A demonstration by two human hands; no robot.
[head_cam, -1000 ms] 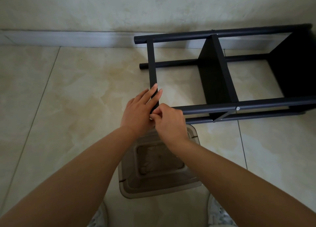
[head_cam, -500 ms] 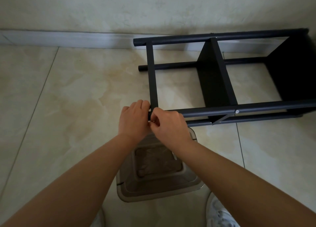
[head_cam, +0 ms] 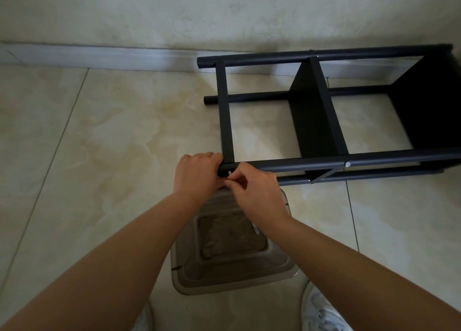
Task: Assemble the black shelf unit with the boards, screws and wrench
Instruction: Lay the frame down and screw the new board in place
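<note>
The black shelf unit (head_cam: 324,111) lies on its side on the tiled floor, with round black poles and black boards between them. My left hand (head_cam: 197,172) grips the left end of the near upper pole (head_cam: 299,162), at the corner where the end board (head_cam: 225,111) meets it. My right hand (head_cam: 254,188) pinches a small silver screw (head_cam: 229,173) that sticks out of the pole end. A fitted screw head (head_cam: 347,164) shows farther right on the same pole. No wrench is visible.
A translucent brown plastic bin (head_cam: 232,251) stands on the floor below my hands, partly under my forearms. White shoes (head_cam: 321,313) show at the bottom edge. A wall and pale baseboard (head_cam: 99,56) run behind the shelf unit.
My left hand slid down from lying flat on the end board and now grips the pole end. The right hand has shifted slightly, and the silver screw now shows at its fingertips.
</note>
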